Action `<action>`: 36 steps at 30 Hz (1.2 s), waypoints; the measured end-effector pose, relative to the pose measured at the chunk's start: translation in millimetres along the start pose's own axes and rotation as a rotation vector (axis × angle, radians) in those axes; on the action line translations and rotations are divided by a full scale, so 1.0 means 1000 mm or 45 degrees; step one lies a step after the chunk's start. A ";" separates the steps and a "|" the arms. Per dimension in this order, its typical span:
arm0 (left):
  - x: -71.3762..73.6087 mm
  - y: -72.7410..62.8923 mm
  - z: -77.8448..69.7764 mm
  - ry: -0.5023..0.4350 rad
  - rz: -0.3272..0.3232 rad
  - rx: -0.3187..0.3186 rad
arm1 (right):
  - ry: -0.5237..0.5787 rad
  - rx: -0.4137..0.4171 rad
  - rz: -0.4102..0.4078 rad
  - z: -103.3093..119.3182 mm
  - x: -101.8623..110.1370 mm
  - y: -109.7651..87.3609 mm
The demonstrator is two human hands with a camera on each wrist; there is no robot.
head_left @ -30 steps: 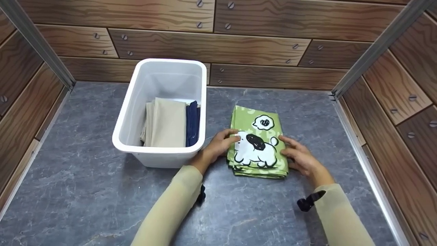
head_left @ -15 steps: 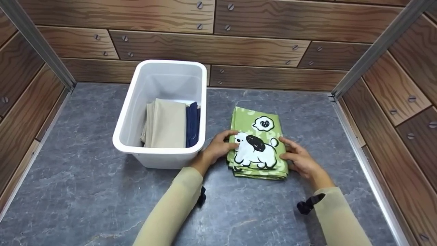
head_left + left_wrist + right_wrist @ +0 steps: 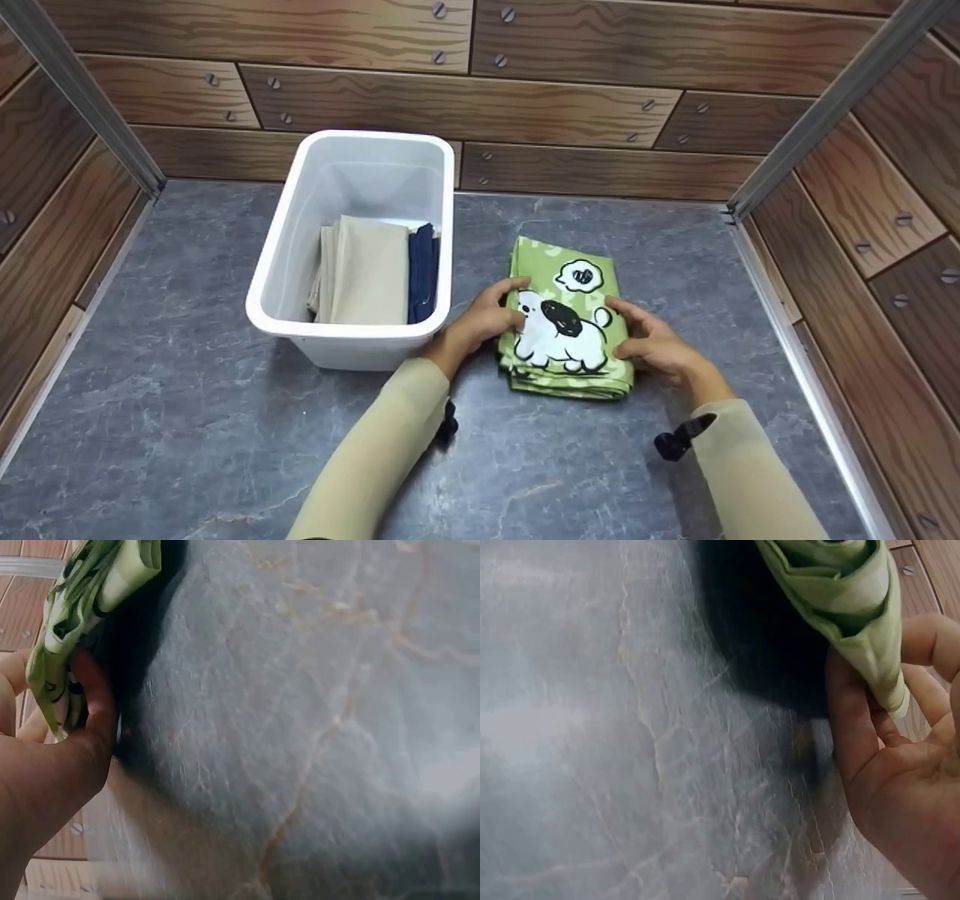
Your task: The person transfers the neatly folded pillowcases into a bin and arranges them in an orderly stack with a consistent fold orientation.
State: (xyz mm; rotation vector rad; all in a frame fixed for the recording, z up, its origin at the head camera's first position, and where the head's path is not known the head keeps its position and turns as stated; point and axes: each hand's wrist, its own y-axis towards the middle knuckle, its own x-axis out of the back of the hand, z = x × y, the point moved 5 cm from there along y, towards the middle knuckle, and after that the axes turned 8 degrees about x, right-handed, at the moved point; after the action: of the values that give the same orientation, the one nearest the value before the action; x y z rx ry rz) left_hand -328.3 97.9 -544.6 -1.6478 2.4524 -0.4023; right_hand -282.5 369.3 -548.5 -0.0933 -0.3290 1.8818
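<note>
A folded green cloth (image 3: 566, 300) printed with a white cartoon dog lies between both hands in the head view, its layers stacked at the near edge. My left hand (image 3: 484, 319) pinches its left side, thumb on top. On the opposite side, my right hand (image 3: 660, 349) grips the right edge the same way. The left wrist view has fingers tucked beneath the green cloth (image 3: 82, 607), with the left hand (image 3: 52, 772) at its bottom edge. In the right wrist view, the right hand (image 3: 907, 787) holds a corner of the cloth (image 3: 840, 607) above a dark shadow.
Left of the cloth stands a white plastic bin (image 3: 375, 330), close beside the left wrist. Folded beige cloth (image 3: 371, 270) and navy cloth (image 3: 424, 274) stand inside it. Wood-patterned walls (image 3: 570, 112) enclose the grey marbled surface (image 3: 525, 480).
The right fingers have moved further over the cloth's right edge, and the left fingers have shifted slightly. The cloth's far edge has come slightly nearer, and its top bulges more. The bin stays put.
</note>
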 end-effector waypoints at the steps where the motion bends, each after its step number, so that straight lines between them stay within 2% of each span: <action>1: 0.000 0.001 -0.001 -0.012 -0.002 0.000 | 0.004 -0.006 -0.003 0.000 0.000 0.000; 7: 0.003 0.005 -0.003 -0.044 -0.026 -0.028 | -0.015 -0.032 -0.044 0.005 0.002 0.004; 11: 0.006 0.006 -0.001 -0.045 -0.031 0.011 | -0.071 -0.041 -0.068 0.006 0.003 0.008; 16: 0.005 0.007 -0.002 0.006 -0.046 0.022 | -0.089 -0.046 -0.113 0.004 0.005 0.008; 21: 0.002 0.009 -0.003 0.055 -0.058 0.013 | -0.125 0.035 -0.126 0.006 0.005 0.009; 25: -0.002 0.008 -0.010 0.066 -0.041 -0.019 | -0.173 0.098 -0.148 0.010 0.007 0.008; 32: -0.007 0.000 -0.020 0.059 -0.024 0.018 | -0.171 0.125 -0.174 0.016 0.012 0.000; 36: -0.012 -0.004 -0.030 0.113 -0.019 -0.037 | -0.172 0.145 -0.189 0.023 0.016 -0.007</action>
State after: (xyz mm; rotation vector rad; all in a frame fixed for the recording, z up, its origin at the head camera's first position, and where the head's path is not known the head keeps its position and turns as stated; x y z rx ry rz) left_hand -328.4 111.3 -514.7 -1.6958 2.5222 -0.4535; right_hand -286.4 382.6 -523.0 0.1328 -0.3118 1.7591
